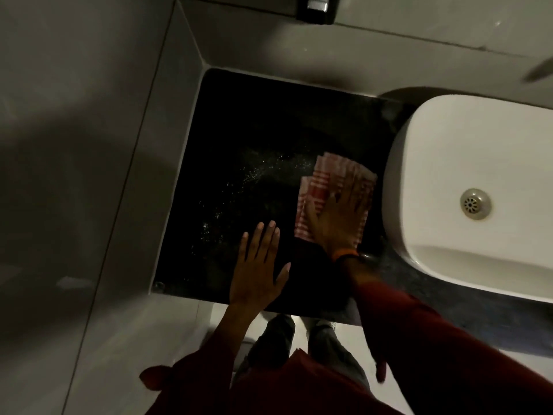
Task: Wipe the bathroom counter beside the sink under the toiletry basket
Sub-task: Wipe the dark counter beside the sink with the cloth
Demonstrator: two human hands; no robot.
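1. The dark, speckled surface (239,163) fills the corner between two pale walls, with one white sink (466,163) just to its right. Fine bright specks or droplets glint across its middle.
2. One red-and-white checked cloth (332,187) lies flat on the surface's right part, just beside the sink's rim — no writing or label can be read on it or anywhere else.
3. The right hand (338,223) presses on the cloth with its fingers (356,202) spread and laid flat, palm down, not curled around anything. An orange band and a dark one circle its wrist.
4. The left hand (257,271) rests flat on the bare surface near the front edge, fingers extended and holding nothing, apart from the cloth.
5. Both arms wear dark red sleeves (434,348).
6. A round metal drain (475,203) sits in the sink basin — one only.
7. A dark fixture with a metal part (317,7) sits at the top edge, blurred.
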